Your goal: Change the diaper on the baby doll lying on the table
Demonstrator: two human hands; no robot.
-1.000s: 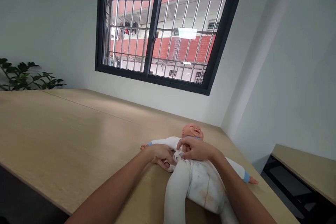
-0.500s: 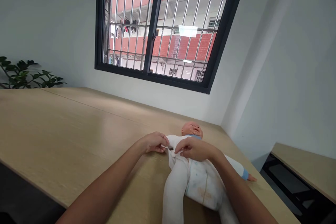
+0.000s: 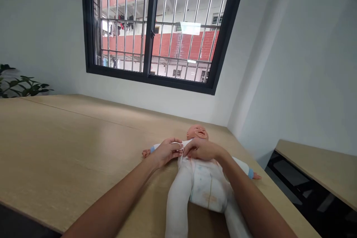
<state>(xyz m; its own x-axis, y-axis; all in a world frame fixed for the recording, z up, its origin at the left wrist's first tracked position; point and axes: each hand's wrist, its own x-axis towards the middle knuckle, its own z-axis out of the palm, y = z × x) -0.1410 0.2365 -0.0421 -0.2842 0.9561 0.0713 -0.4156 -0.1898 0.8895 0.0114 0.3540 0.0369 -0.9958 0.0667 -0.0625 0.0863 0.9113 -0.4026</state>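
A baby doll (image 3: 205, 186) in a white romper lies on its back on the wooden table (image 3: 69, 145), head toward the window. Its arms with blue cuffs stretch out to both sides and its legs point toward me. My left hand (image 3: 166, 151) rests on the doll's shoulder and chest, fingers pinching the white fabric. My right hand (image 3: 201, 149) is closed on the fabric at the doll's upper chest, just below its chin. The two hands meet fingertip to fingertip over the romper's front.
A barred window (image 3: 156, 29) fills the wall behind the table. A green plant (image 3: 19, 86) stands at the far left. A second table (image 3: 318, 167) sits to the right across a dark gap. White walls meet in a corner behind the doll.
Both hands have moved up from the doll's belly to its upper chest. The doll's arm on the left, hidden half a second ago, shows again. The view has swung slightly right.
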